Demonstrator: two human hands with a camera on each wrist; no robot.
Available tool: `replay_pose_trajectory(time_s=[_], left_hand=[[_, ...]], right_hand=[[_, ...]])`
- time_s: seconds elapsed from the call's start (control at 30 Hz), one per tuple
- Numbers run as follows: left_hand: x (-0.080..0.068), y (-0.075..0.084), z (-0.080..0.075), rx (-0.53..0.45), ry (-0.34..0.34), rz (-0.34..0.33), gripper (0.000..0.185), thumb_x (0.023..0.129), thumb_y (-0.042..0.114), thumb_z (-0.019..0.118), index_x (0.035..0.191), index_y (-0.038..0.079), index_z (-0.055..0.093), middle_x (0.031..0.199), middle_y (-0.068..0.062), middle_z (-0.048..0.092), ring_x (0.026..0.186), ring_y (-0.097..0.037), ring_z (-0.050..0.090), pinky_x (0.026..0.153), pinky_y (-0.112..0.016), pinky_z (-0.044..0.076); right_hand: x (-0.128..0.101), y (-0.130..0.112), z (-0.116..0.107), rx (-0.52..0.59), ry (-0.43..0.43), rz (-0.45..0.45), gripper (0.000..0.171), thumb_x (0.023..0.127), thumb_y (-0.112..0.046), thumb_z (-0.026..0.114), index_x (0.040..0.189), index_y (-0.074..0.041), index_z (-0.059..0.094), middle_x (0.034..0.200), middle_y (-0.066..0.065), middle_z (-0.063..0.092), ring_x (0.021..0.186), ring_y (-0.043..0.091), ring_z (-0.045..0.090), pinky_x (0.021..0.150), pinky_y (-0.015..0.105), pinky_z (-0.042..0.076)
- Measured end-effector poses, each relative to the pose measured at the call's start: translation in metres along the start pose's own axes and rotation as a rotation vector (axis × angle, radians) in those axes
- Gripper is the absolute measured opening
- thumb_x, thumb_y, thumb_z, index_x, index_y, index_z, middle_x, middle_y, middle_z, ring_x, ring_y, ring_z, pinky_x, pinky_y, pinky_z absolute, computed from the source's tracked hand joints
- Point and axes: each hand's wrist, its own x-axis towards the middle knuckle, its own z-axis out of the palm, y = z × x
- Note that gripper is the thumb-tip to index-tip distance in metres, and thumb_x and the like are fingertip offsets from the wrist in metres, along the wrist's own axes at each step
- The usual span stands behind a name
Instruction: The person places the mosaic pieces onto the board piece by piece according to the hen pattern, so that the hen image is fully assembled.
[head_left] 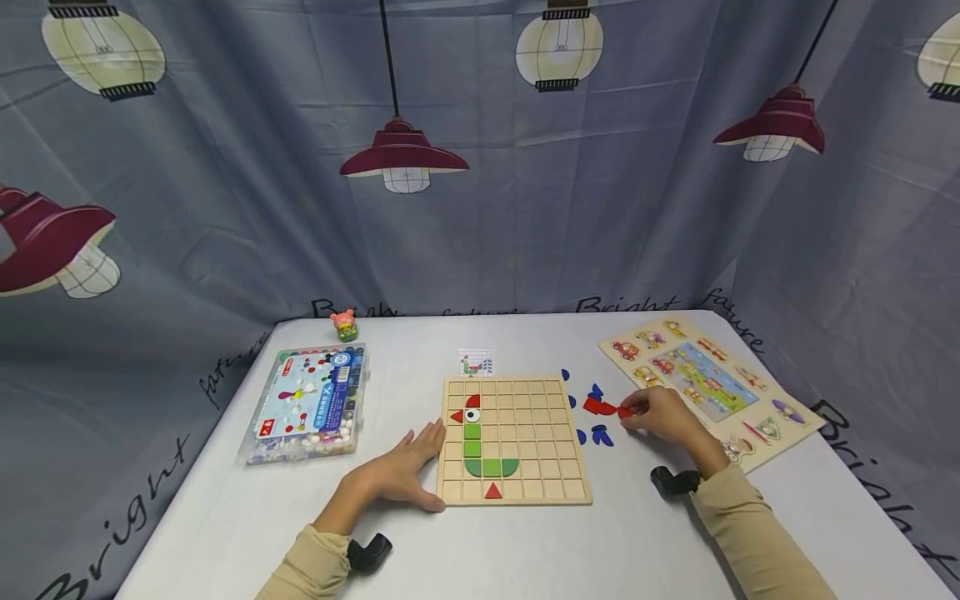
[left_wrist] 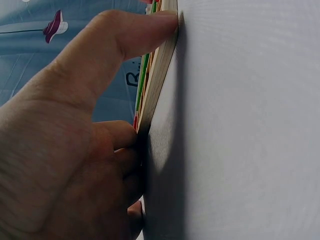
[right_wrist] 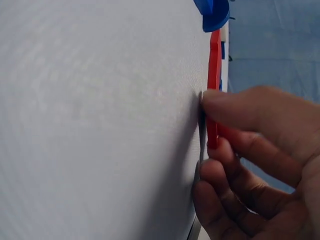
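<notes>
A square wooden grid board (head_left: pixel 542 443) lies on the table, with red, green and white-and-black pieces forming a figure in its left half. My left hand (head_left: pixel 401 468) rests against the board's left edge, fingers extended and thumb at the near left corner; the left wrist view shows the thumb (left_wrist: pixel 145 32) touching the board's side. To the right of the board, my right hand (head_left: pixel 663 417) pinches a red piece (right_wrist: pixel 212 134) between thumb and fingers, close to the tabletop. More red pieces (head_left: pixel 598 407) lie just left of those fingertips. Several blue pieces (head_left: pixel 602 436) are scattered around them.
A small pattern card (head_left: pixel 476 362) lies behind the board. On the left is a clear plastic case (head_left: pixel 306 400) of coloured parts, with a small figurine (head_left: pixel 345 325) behind it. A wooden picture puzzle (head_left: pixel 708 375) lies at the right, beyond my right hand.
</notes>
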Motion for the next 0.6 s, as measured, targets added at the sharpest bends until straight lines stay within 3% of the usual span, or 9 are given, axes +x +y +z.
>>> replay_pose_trajectory(time_s=[0.3, 0.6], left_hand=[[0.0, 0.0, -0.001, -0.003, 0.007, 0.004, 0.118, 0.068, 0.045, 0.081, 0.154, -0.003, 0.016, 0.164, -0.017, 0.007, 0.153, -0.03, 0.006, 0.125, -0.051, 0.007], [-0.002, 0.003, -0.001, -0.01, 0.005, 0.007, 0.117, 0.068, 0.044, 0.082, 0.154, -0.003, 0.016, 0.164, -0.017, 0.008, 0.153, -0.031, 0.007, 0.125, -0.052, 0.006]], right_hand=[[0.002, -0.02, 0.001, 0.03, -0.026, 0.001, 0.032, 0.075, -0.018, 0.082, 0.101, -0.003, 0.073, 0.086, 0.005, 0.068, 0.075, 0.016, 0.054, 0.063, 0.02, 0.047], [0.005, -0.055, 0.012, 0.014, -0.013, -0.17, 0.028, 0.074, -0.019, 0.082, 0.098, -0.005, 0.074, 0.088, 0.003, 0.069, 0.075, 0.01, 0.055, 0.063, 0.02, 0.048]])
